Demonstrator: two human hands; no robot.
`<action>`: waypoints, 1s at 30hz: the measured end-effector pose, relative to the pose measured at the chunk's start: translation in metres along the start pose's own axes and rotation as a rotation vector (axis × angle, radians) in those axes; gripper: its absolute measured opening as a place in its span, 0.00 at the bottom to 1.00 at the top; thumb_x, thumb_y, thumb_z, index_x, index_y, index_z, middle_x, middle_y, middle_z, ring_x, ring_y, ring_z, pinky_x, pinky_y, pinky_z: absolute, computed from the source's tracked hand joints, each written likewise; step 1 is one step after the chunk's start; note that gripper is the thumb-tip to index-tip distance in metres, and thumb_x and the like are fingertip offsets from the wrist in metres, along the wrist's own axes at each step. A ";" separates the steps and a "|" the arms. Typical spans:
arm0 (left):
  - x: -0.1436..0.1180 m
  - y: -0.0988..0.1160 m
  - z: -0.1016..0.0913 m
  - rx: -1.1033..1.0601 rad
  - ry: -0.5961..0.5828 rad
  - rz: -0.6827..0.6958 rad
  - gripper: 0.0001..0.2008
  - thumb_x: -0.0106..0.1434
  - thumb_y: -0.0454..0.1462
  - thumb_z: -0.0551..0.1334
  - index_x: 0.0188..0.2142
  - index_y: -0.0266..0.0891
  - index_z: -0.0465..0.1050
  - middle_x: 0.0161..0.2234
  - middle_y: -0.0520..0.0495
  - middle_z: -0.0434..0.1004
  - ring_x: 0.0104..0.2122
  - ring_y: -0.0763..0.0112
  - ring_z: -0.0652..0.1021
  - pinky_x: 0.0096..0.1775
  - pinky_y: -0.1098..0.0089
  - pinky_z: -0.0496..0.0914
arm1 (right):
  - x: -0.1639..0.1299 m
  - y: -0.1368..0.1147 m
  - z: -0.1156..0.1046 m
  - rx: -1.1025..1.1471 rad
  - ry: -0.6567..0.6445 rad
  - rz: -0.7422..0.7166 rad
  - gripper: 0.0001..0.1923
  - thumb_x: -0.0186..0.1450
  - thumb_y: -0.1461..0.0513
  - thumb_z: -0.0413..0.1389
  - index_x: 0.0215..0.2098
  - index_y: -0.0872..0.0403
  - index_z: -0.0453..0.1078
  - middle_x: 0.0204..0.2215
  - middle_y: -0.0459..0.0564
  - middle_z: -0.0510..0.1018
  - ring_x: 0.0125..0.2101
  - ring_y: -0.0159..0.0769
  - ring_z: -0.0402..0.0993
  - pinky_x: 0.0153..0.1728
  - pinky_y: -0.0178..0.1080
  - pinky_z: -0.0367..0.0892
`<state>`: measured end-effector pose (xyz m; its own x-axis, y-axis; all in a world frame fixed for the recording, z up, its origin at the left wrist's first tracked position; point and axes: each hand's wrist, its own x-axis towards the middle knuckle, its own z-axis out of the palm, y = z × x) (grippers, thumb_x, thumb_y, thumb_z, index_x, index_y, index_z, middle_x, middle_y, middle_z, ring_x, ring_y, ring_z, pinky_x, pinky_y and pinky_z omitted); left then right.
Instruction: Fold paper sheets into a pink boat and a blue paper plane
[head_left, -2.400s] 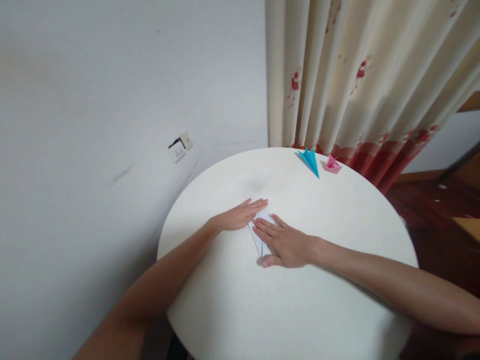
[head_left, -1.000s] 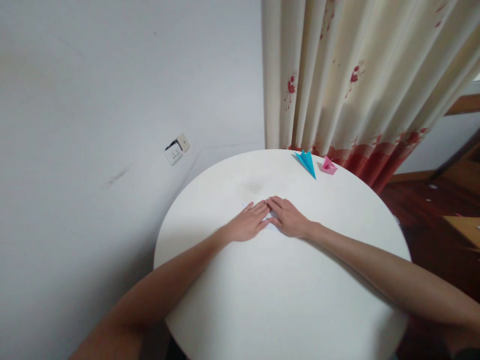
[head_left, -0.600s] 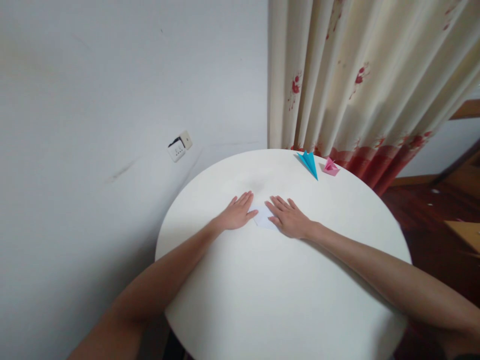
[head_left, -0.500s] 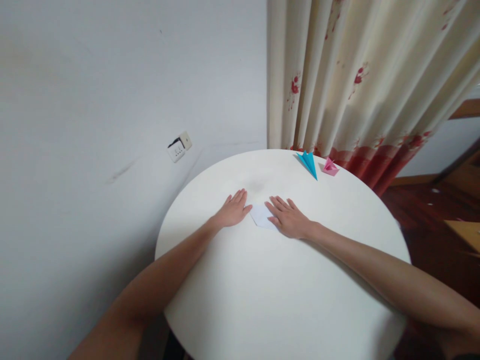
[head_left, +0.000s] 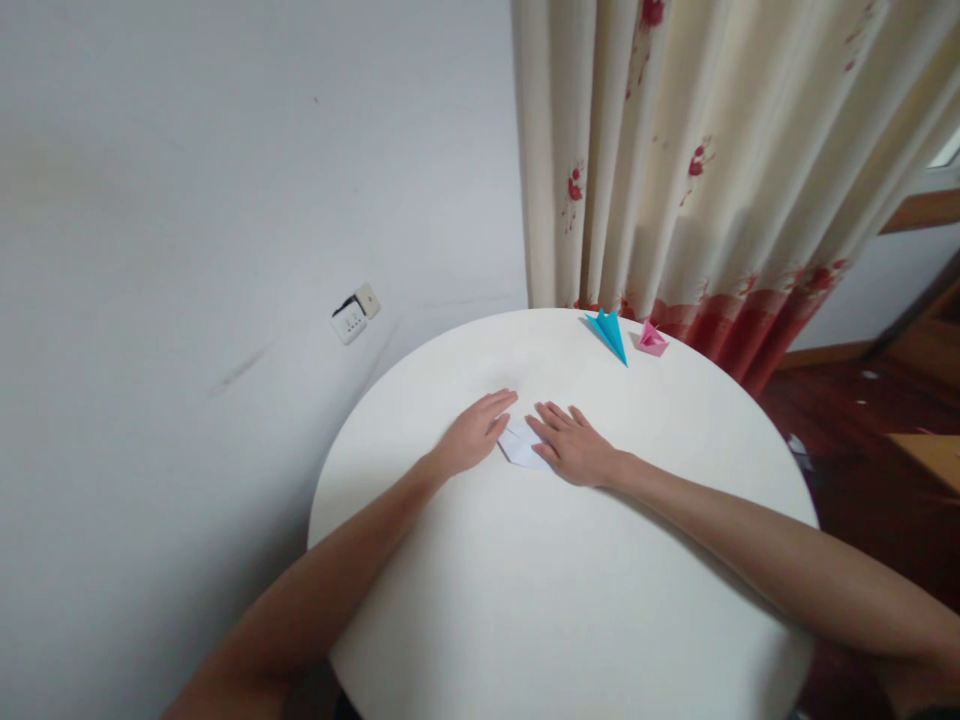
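Observation:
A small folded sheet of white paper (head_left: 520, 447) lies flat on the round white table (head_left: 540, 580), between my two hands. My right hand (head_left: 571, 446) rests open over the paper's right part, fingers spread, hiding that side. At the paper's left edge is my left hand (head_left: 475, 430), turned partly on its side with its fingers stretched out and the thumb near the paper. Whether its thumb touches the sheet I cannot tell.
A blue paper plane (head_left: 609, 335) and a pink folded-paper piece (head_left: 652, 340) sit near the table's far right edge. Behind them hangs a cream and red curtain (head_left: 645, 200). A wall with a socket (head_left: 349, 323) borders the table on the left.
My left hand has tilted from flat onto its side and shifted right, its fingers now reaching over the paper's far left edge. My right hand stays on the paper. The view has shifted slightly.

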<state>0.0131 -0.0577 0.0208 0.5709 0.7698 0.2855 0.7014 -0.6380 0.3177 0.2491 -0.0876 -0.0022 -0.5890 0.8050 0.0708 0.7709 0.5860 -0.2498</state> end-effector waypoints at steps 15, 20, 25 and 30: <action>-0.005 0.004 0.000 -0.090 -0.252 0.171 0.24 0.71 0.47 0.57 0.63 0.43 0.65 0.66 0.42 0.63 0.65 0.61 0.64 0.65 0.57 0.58 | 0.004 0.005 -0.001 0.036 0.009 0.021 0.36 0.74 0.47 0.40 0.71 0.61 0.49 0.71 0.63 0.48 0.71 0.51 0.41 0.67 0.58 0.43; -0.003 0.001 -0.003 -0.077 -0.200 0.190 0.19 0.69 0.44 0.62 0.57 0.46 0.73 0.59 0.44 0.72 0.58 0.60 0.70 0.61 0.56 0.62 | 0.003 0.007 -0.007 0.021 0.008 -0.009 0.33 0.74 0.49 0.43 0.70 0.59 0.52 0.70 0.63 0.51 0.70 0.52 0.44 0.66 0.58 0.45; -0.002 0.002 -0.004 -0.120 -0.202 0.167 0.17 0.68 0.48 0.62 0.52 0.46 0.78 0.57 0.44 0.73 0.56 0.60 0.72 0.60 0.56 0.63 | 0.004 0.012 -0.010 0.017 0.033 -0.049 0.30 0.73 0.50 0.46 0.69 0.56 0.57 0.69 0.62 0.55 0.69 0.52 0.49 0.65 0.58 0.49; -0.003 0.002 -0.002 -0.175 -0.206 0.156 0.17 0.67 0.49 0.63 0.50 0.45 0.79 0.54 0.42 0.73 0.55 0.60 0.72 0.59 0.56 0.64 | 0.006 0.014 -0.011 0.036 0.075 -0.069 0.26 0.72 0.52 0.49 0.65 0.54 0.62 0.67 0.61 0.60 0.67 0.51 0.55 0.64 0.56 0.53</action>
<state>0.0122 -0.0616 0.0221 0.7529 0.6385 0.1598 0.5246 -0.7287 0.4401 0.2595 -0.0736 0.0049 -0.6191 0.7686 0.1610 0.7193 0.6373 -0.2765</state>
